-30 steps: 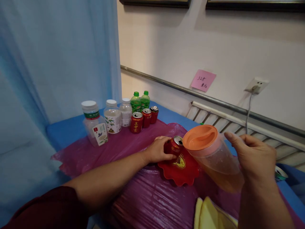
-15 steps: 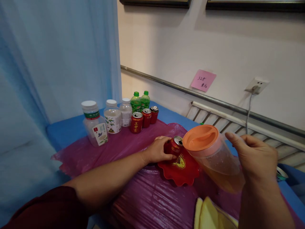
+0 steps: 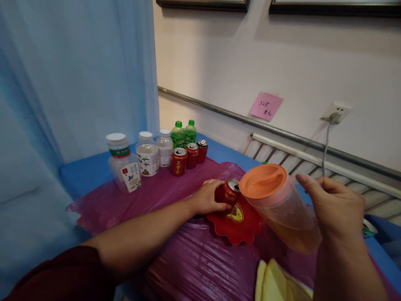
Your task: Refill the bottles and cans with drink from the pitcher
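Note:
My left hand (image 3: 210, 197) is wrapped round a red drink can (image 3: 230, 194), whose silver top has an opening. The can is over a red scalloped tray (image 3: 239, 234) with a gold emblem. To the right, my right hand (image 3: 336, 209) grips a clear plastic pitcher (image 3: 293, 221) by its handle side; the handle itself is hidden. The pitcher is tilted left, and its orange lid (image 3: 265, 179) comes up beside the can's top. Amber liquid lies in its lower part. I cannot tell whether any liquid is flowing.
Behind the left arm stand several clear bottles (image 3: 148, 159) with white caps, red cans (image 3: 179, 163) and green bottles (image 3: 178, 136). Purple plastic sheeting (image 3: 200, 267) covers the blue table. A yellow cloth (image 3: 275, 282) lies in front. The radiator (image 3: 288, 163) runs along the wall.
Almost nothing differs. The whole view has shifted very slightly, while both hands keep the can and the tilted pitcher in the same position.

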`<state>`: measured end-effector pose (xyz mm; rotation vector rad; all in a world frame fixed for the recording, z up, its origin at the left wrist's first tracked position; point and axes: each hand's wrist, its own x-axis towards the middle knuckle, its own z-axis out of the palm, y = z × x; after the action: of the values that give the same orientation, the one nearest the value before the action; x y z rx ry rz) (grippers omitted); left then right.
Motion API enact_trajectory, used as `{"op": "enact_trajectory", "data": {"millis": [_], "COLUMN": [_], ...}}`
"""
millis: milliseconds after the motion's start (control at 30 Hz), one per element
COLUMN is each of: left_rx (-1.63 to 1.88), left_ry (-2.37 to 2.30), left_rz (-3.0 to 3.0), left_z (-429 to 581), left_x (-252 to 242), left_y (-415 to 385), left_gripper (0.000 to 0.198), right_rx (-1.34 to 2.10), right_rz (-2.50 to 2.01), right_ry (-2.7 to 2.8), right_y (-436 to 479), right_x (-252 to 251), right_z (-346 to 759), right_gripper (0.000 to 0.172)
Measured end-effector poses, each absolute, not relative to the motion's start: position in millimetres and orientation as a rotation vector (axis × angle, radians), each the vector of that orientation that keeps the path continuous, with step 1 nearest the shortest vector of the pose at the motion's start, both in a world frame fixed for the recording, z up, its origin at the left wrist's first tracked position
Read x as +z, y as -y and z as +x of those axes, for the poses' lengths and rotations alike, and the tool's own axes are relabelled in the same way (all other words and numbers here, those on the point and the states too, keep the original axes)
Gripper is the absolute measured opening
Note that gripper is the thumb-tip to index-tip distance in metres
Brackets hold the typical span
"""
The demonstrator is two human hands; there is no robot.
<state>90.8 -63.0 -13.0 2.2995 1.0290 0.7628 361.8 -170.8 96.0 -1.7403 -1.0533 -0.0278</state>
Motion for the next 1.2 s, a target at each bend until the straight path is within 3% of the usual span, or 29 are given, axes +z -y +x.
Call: {"op": "enact_trajectory", "data": {"millis": [1200], "left_rx": [0.754], "left_ry": [-1.009], "left_rz": [2.288], "left_z": [91.6], "left_x": [-15.6], "left_y": [61.0], "left_gripper": [0.071], "right_rx": [-0.070], "right_rz": [-1.741], "right_ry": [1.049], "right_y": [170.9], "right_x": [95.5], "right_z": [363.1], "right_gripper": [0.053]}}
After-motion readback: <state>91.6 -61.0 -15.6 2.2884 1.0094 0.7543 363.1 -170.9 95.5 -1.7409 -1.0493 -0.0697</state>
